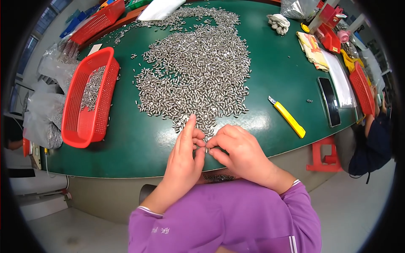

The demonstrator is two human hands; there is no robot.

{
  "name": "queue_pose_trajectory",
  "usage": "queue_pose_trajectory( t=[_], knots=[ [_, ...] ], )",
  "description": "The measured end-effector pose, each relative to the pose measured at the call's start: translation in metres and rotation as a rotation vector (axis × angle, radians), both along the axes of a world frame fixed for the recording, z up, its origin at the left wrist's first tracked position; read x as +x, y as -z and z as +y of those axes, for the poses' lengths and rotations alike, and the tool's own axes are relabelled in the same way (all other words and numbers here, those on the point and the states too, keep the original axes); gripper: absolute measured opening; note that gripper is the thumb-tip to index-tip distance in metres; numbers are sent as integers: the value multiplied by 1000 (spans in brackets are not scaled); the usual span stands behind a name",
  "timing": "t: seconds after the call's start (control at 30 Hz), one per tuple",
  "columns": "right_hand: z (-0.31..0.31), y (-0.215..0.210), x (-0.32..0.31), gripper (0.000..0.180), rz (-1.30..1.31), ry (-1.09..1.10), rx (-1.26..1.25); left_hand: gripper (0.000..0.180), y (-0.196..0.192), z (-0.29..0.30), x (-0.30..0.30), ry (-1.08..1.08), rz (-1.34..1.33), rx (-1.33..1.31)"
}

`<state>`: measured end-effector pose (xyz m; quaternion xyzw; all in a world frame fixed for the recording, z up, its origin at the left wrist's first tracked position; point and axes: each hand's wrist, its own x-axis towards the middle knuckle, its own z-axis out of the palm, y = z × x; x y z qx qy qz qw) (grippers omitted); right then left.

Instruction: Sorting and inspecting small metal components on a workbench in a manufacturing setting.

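Note:
A broad pile of small silvery metal parts, short and bullet-shaped (198, 71), covers the middle of the green table (278, 63) and narrows toward me. At its near tip, close to the table's front edge, my two hands meet. My left hand (183, 145) has its index finger stretched upward, with the other fingers curled toward the thumb; what lies inside them is hidden. My right hand (238, 147) is closed in a pinch, thumb and index together. A small metal part (207, 150) shows between the fingertips of both hands.
Left stands a red perforated basket (110, 80) with more metal parts. A yellow utility knife (289, 120), blade out, and a black phone (329, 101) lie right. White gloves (278, 24) rest at the far right. Below my hands is a container of parts (219, 178). Another person (371, 143) sits right.

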<state>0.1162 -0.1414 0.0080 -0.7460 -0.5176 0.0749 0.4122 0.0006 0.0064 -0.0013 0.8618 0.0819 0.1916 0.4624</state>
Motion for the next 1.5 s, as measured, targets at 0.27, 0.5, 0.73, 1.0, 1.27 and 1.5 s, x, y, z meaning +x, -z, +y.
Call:
queue_pose_trajectory(
  t=[0.27, 0.5, 0.73, 1.0, 1.27, 1.5],
  knots=[
    [0, 2, -2, 15, 61, 64, 38, 83, -1, -1, -8, -4, 45, 42],
    [4, 3, -3, 16, -28, 101, 20, 80, 1, -3, -8, -3, 44, 44],
    [6, -1, -6, 18, -37, 73, -12, 77, 5, -4, -13, -14, -13, 108],
    [6, -8, -8, 15, -3, 73, -80, 75, 5, -6, -18, -60, 17, 147],
    [-2, -9, -5, 15, -12, 41, -115, 73, 5, -5, -16, -14, 19, 120],
    [-25, -30, 9, 14, 118, -272, -208, 77, -23, 1, -32, 349, 162, 7]
  ],
)
